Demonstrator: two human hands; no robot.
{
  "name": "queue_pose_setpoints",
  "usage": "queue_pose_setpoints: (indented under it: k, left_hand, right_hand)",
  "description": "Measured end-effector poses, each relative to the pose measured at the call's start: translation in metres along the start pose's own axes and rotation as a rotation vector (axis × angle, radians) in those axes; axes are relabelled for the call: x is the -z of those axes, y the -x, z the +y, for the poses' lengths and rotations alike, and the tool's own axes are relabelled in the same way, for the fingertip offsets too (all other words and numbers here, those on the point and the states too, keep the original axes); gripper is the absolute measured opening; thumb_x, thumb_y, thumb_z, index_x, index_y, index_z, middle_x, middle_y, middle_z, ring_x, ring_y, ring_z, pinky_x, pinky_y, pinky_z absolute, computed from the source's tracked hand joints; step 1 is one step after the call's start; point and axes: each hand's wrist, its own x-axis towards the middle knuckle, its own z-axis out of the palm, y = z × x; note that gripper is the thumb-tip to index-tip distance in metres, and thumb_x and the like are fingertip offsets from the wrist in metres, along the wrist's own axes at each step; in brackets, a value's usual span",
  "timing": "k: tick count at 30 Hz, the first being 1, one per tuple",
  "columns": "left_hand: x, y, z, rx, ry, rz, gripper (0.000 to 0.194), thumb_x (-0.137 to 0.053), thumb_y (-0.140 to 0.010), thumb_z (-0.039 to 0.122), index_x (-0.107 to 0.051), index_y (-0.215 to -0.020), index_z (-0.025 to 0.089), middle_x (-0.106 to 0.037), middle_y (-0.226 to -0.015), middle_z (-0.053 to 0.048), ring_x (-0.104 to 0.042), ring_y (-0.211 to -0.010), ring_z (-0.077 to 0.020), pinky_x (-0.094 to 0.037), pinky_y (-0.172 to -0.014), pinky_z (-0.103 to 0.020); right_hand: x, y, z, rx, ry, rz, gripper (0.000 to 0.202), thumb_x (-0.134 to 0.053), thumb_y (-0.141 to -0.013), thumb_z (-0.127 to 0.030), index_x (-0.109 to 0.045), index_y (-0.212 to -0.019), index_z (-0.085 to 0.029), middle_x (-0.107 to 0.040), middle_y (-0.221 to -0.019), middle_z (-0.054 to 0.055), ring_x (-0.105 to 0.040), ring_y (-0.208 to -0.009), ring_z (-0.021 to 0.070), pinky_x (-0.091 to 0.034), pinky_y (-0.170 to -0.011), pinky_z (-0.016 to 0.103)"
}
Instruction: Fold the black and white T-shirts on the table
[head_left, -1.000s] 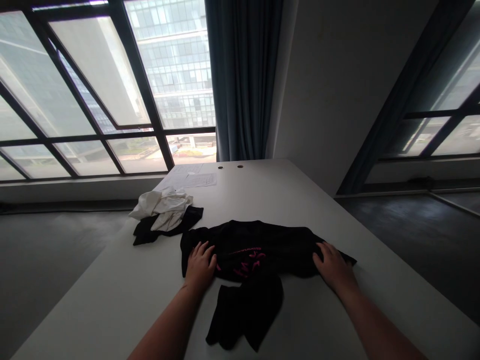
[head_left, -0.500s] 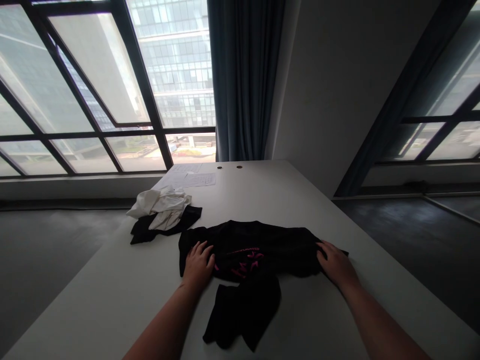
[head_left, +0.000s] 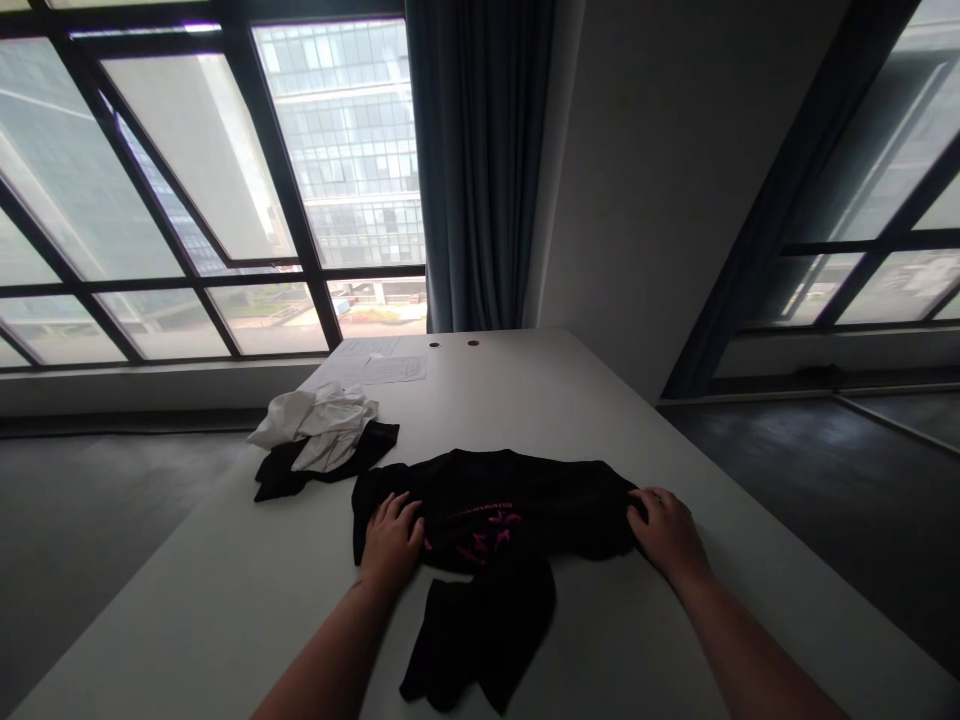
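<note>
A black garment (head_left: pixel 540 505) with pink print lies across the white table, one part of it folded down toward the near edge. My left hand (head_left: pixel 393 540) rests on its left end, fingers spread on the cloth. At the right end, my right hand (head_left: pixel 667 528) has its fingers curled over the edge of the cloth, thumb and fingers close together. The right hand's fingertips are partly hidden against the dark fabric.
A crumpled white cloth (head_left: pixel 326 425) lies on another black cloth (head_left: pixel 281 472) at the table's left edge. Papers (head_left: pixel 390 368) lie farther back on the white table (head_left: pixel 517 400). Behind it hang blue curtains (head_left: pixel 480 180) beside windows.
The head view has tilted and shifted slightly. My right hand's fingers are now more curled at the garment's right end, and the cloth tip beyond them no longer shows. My left hand stays in place.
</note>
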Motion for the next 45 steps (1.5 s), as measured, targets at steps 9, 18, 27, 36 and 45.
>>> queue_pose_setpoints:
  k: [9, 18, 27, 36, 45]
  left_hand:
    - [0.003, 0.000, 0.002, 0.002, 0.001, -0.018, 0.037, -0.054, -0.098, 0.031, -0.072, -0.129, 0.027, -0.061, -0.150, -0.006, -0.045, -0.147, -0.0311, -0.035, -0.123, -0.052]
    - [0.009, 0.000, 0.007, 0.024, 0.025, -0.034, 0.036, -0.054, -0.098, 0.031, -0.072, -0.129, 0.027, -0.061, -0.150, -0.006, -0.045, -0.148, -0.0313, -0.036, -0.121, -0.053]
    - [0.009, 0.001, 0.005, 0.019, 0.045, -0.047, 0.034, -0.054, -0.098, 0.031, -0.072, -0.127, 0.027, -0.061, -0.149, -0.006, -0.044, -0.148, -0.0316, -0.037, -0.120, -0.053]
    - [0.012, 0.001, 0.006, 0.024, 0.061, -0.062, 0.034, -0.053, -0.098, 0.033, -0.072, -0.126, 0.028, -0.061, -0.150, -0.005, -0.042, -0.149, -0.0318, -0.036, -0.121, -0.054]
    - [0.011, 0.001, 0.006, 0.021, 0.065, -0.051, 0.034, -0.054, -0.098, 0.032, -0.072, -0.126, 0.028, -0.061, -0.149, -0.006, -0.043, -0.148, -0.0316, -0.035, -0.122, -0.055]
  right_hand:
    - [0.020, 0.004, -0.022, -0.223, 0.126, -0.116, 0.037, -0.047, -0.096, -0.036, -0.070, -0.122, -0.023, -0.066, -0.131, 0.012, -0.063, -0.112, 0.0306, -0.048, -0.091, 0.046]
    - [0.014, 0.004, -0.013, -0.164, 0.115, -0.103, 0.036, -0.050, -0.096, -0.036, -0.073, -0.119, -0.022, -0.067, -0.127, 0.013, -0.064, -0.109, 0.0310, -0.049, -0.090, 0.043]
    - [0.014, 0.003, -0.012, -0.134, 0.119, -0.094, 0.034, -0.051, -0.095, -0.033, -0.074, -0.117, -0.021, -0.068, -0.125, 0.012, -0.065, -0.106, 0.0295, -0.049, -0.089, 0.041]
    - [0.012, 0.003, -0.010, -0.133, 0.109, -0.088, 0.035, -0.050, -0.096, -0.034, -0.074, -0.118, -0.021, -0.068, -0.125, 0.012, -0.065, -0.105, 0.0304, -0.050, -0.089, 0.043]
    - [0.011, 0.003, -0.011, -0.138, 0.108, -0.091, 0.035, -0.050, -0.096, -0.035, -0.074, -0.117, -0.021, -0.068, -0.126, 0.012, -0.065, -0.106, 0.0301, -0.050, -0.089, 0.041]
